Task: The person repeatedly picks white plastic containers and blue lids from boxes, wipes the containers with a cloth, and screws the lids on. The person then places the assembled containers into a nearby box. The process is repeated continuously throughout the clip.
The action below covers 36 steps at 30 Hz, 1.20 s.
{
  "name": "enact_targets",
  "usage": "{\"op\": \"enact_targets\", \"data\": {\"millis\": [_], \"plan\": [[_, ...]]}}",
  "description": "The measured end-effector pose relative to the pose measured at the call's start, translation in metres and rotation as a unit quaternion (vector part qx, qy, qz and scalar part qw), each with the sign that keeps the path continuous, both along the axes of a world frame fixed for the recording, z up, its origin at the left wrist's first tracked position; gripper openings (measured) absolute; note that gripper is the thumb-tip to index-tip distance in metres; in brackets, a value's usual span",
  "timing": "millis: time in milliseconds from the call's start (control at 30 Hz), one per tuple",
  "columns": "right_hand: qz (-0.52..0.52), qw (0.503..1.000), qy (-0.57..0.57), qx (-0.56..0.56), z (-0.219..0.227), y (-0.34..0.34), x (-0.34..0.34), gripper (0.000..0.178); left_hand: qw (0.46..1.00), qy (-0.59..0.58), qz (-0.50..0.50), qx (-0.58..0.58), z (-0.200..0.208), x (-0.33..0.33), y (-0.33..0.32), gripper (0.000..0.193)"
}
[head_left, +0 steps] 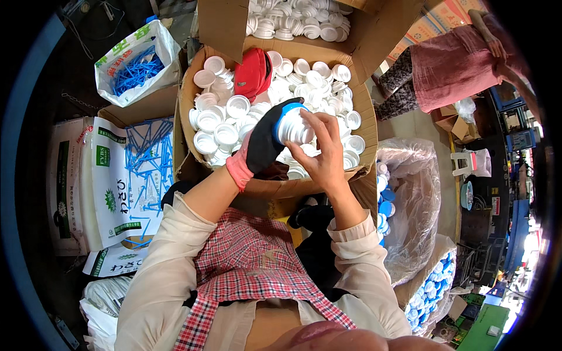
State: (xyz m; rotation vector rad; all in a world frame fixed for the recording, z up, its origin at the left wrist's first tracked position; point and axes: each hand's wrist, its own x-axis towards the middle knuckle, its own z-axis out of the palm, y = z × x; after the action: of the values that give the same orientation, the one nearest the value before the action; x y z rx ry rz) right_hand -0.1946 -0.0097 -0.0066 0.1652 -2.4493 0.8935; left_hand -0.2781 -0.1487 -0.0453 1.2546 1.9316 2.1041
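Note:
My left hand (266, 137), in a black glove with a pink cuff, grips a blue-and-white plastic cap (294, 126) above an open cardboard box. The cap's blue rim lies against the glove, and its white stepped side faces my right hand. With bare fingers curved, my right hand (324, 153) holds the white part between thumb and fingertips. Loose white plastic caps (225, 133) fill the cardboard box (275, 188) beneath both hands. Among them, at the far left, lies a red zippered pouch (253, 75).
Blue plastic sticks fill a white bag (105, 88) and lie on a printed sack (108, 181) at left. Another box of white caps (298, 20) stands beyond. Clear plastic bags (413, 205) with blue and white caps are at right. A person (445, 64) stands far right.

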Motion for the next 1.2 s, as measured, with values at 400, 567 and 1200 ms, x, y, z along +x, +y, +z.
{"op": "enact_targets", "data": {"millis": [400,567,1200], "plan": [[0.090,0.961,-0.109,-0.236,-0.010,0.022,-0.005,0.087,0.920,-0.337,-0.170,0.102,0.013,0.007,-0.003,0.060],[0.105,0.950,-0.131,-0.264,-0.007,0.020,-0.003,0.083,0.916,-0.340,-0.185,0.109,0.010,0.009,-0.002,0.058],[0.045,0.923,-0.129,-0.359,-0.013,0.022,-0.007,0.080,0.973,-0.212,0.046,-0.078,-0.008,0.000,0.000,0.036]]}}
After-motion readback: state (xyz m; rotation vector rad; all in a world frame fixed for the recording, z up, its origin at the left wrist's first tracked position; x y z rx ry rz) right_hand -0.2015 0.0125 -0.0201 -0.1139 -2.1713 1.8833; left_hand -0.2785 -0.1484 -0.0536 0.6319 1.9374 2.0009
